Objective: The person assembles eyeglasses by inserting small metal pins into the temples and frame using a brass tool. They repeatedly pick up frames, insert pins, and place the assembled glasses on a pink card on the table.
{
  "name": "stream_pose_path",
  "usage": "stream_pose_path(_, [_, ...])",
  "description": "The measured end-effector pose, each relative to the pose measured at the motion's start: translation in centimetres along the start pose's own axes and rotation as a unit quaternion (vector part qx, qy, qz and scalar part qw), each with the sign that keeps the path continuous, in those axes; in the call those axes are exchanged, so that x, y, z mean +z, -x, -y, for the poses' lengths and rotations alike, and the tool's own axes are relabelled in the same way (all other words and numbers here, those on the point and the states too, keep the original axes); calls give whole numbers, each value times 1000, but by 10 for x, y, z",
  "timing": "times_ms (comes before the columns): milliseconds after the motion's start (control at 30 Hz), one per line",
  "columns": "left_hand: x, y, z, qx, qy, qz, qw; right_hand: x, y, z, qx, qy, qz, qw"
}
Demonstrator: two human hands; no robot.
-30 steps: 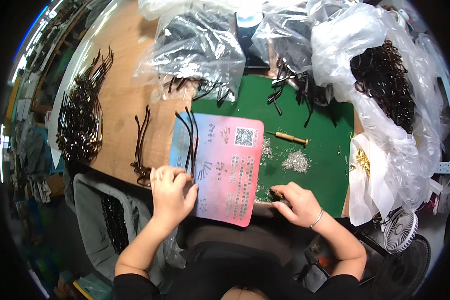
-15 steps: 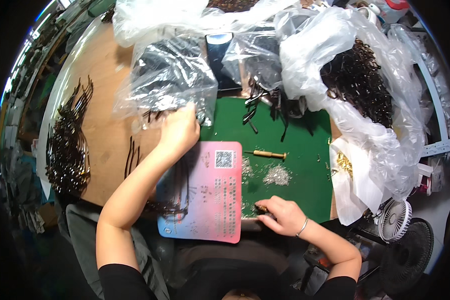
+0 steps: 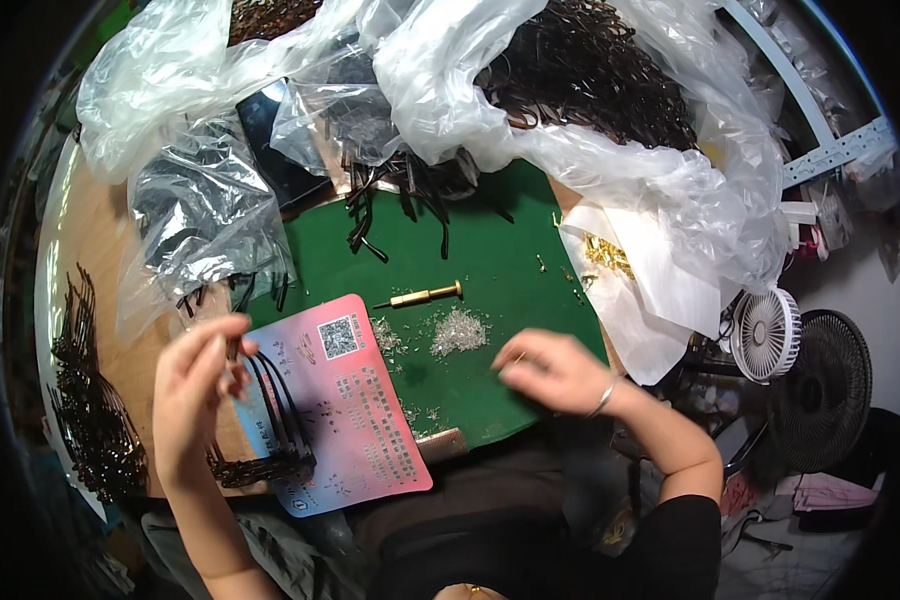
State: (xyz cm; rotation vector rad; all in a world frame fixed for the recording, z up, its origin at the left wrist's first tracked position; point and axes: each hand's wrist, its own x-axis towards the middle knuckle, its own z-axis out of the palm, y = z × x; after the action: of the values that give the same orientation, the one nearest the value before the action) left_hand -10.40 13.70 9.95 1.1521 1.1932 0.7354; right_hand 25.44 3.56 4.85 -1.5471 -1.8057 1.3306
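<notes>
Near the left of the table, my left hand (image 3: pixel 190 385) is raised with its fingers bent together around a thin dark piece, which looks like an eyeglass temple; most of it is hidden. Beside it several curved dark eyeglass temples (image 3: pixel 288 425) lie on a pink and blue printed mat (image 3: pixel 370 425). My right hand (image 3: pixel 555 372) is over the green mat (image 3: pixel 510 270), thumb and fingers pinched; what they hold is too small and blurred to name. To its left are a heap of tiny clear-silver pieces (image 3: pixel 460 333) and a brass-coloured screwdriver (image 3: pixel 425 295).
A clear bag (image 3: pixel 210 200) with dark temples stands at the back left, beside a dark phone (image 3: pixel 275 145). Larger plastic bags (image 3: pixel 440 80) hold dark parts (image 3: pixel 600 75). Gold pieces (image 3: pixel 608 255) lie on white paper. More dark temples (image 3: pixel 95 400) are heaped at far left; fans (image 3: pixel 767 335) stand right.
My left hand has drawn back from the clear bag toward me, a dark piece in its fingers. My right hand has lifted off the green mat's near edge. The head view has turned.
</notes>
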Motion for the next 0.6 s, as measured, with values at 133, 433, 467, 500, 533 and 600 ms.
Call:
stream_pose_path(133, [28,52,10,55,108,51,991,-44,-23,-20,102,100,-197,970])
stream_pose_path(433, [78,77,42,165,-132,-106,972,-62,-58,-42,167,206,-164,950])
stream_pose_path(467, [85,76,46,183,-120,-105,970,-63,-54,-47,138,243,-170,945])
stream_pose_path(500, [89,75,49,204,-112,-62,971,-63,-49,-40,138,212,-179,951])
stream_pose_path(533, [92,80,52,121,11,0,993,-61,-39,-20,137,181,-186,956])
stream_pose_path(600, [104,91,59,-6,116,63,991,-51,-22,21,146,58,-110,981])
